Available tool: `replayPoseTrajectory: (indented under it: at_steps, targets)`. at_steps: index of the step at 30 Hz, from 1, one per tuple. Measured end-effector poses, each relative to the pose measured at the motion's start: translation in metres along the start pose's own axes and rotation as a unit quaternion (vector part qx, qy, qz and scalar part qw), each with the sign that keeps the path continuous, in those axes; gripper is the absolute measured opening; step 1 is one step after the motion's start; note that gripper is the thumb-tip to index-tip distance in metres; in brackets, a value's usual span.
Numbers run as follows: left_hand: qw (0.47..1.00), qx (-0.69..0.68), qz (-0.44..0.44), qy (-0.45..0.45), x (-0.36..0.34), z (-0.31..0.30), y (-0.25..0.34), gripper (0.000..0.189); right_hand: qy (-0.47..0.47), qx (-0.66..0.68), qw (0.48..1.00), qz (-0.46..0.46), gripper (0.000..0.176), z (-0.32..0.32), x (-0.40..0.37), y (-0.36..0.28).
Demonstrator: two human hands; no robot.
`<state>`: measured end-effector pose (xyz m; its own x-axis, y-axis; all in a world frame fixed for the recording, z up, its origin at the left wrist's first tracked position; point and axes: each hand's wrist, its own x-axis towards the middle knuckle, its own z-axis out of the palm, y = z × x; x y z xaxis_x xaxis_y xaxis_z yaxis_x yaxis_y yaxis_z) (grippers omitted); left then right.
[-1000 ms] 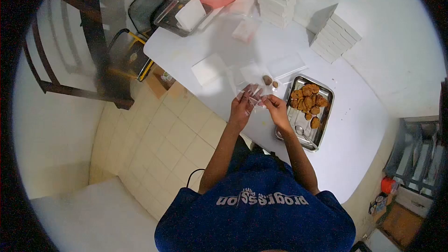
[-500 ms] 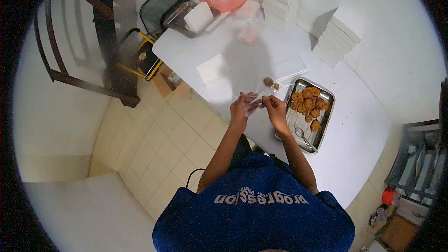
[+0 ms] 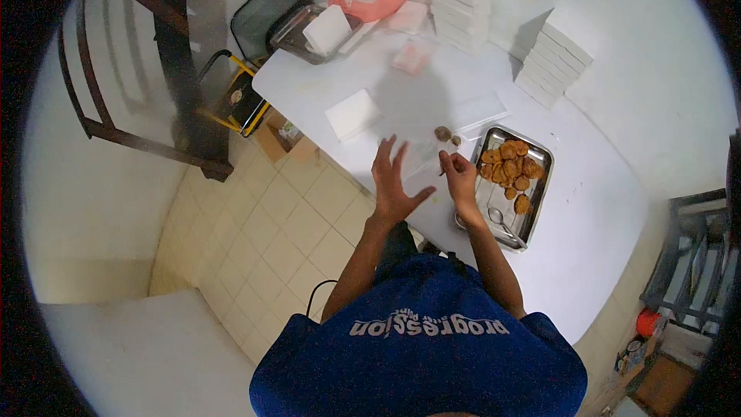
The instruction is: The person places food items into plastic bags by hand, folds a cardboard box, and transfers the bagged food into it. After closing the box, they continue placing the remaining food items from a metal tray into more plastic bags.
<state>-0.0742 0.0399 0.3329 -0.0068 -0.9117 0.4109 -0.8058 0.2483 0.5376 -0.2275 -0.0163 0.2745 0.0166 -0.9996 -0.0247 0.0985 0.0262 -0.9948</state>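
Left hand [image 3: 394, 185]: moving off the clear plastic bag [image 3: 420, 157], spreading wide
Right hand [image 3: 461, 180]: pinching that bag beside the silver rectangular metal tray [image 3: 494, 195]

Dark railing [image 3: 171, 38] at left, black-and-yellow frame [image 3: 245, 99] beside it, cardboard box [image 3: 268, 139] on tiled floor [image 3: 255, 224], dark rack [image 3: 687, 256].

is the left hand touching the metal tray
Apart. The head view shows it plainly: bare tabletop and the right hand lie between the left hand and the metal tray.
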Motion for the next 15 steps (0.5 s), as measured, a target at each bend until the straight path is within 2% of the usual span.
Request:
replayPoseTrajectory:
  at_steps: [1, 3, 4, 5, 7, 8, 10, 12, 13, 15]
  targets:
    - [1.0, -0.001, 0.0, 0.0, 0.001, -0.004, 0.008, 0.1, 0.0, -0.001, 1.0, 0.0, 0.038, 0.0, 0.0, 0.0]
    - [0.994, 0.07, 0.032, -0.082, 0.001, -0.007, 0.017, 0.095, 0.008, -0.003, 1.0, 0.01, 0.039, 0.002, 0.0, 0.002]
    - [0.996, 0.051, 0.032, -0.071, 0.001, -0.004, 0.016, 0.072, 0.007, -0.003, 1.0, 0.009, 0.039, 0.002, 0.0, 0.004]
    - [0.996, 0.051, 0.032, -0.07, -0.002, 0.003, 0.008, 0.072, 0.006, 0.003, 1.0, 0.011, 0.04, 0.003, 0.0, 0.005]
    - [0.998, 0.002, -0.006, -0.064, -0.007, 0.017, -0.009, 0.042, 0.006, 0.01, 1.0, 0.013, 0.042, 0.003, 0.001, 0.006]
    - [0.998, -0.066, -0.007, 0.002, -0.007, 0.023, -0.014, 0.017, -0.004, -0.007, 1.0, 0.02, 0.041, 0.002, 0.0, 0.007]
    - [0.993, -0.113, -0.039, 0.003, -0.006, 0.022, -0.021, 0.015, -0.016, -0.024, 0.999, 0.028, 0.041, 0.001, -0.002, 0.005]
    - [0.983, -0.157, -0.091, 0.006, 0.0, 0.012, -0.018, 0.013, 0.018, 0.077, 0.997, 0.022, 0.034, 0.001, -0.006, 0.003]
    - [0.983, -0.157, -0.092, 0.007, 0.0, 0.01, -0.019, 0.013, 0.016, 0.076, 0.997, 0.022, 0.034, 0.002, -0.008, 0.001]
    - [0.996, -0.008, -0.083, -0.035, 0.002, 0.004, -0.023, 0.015, 0.063, -0.079, 0.985, -0.138, 0.03, 0.005, -0.009, -0.004]
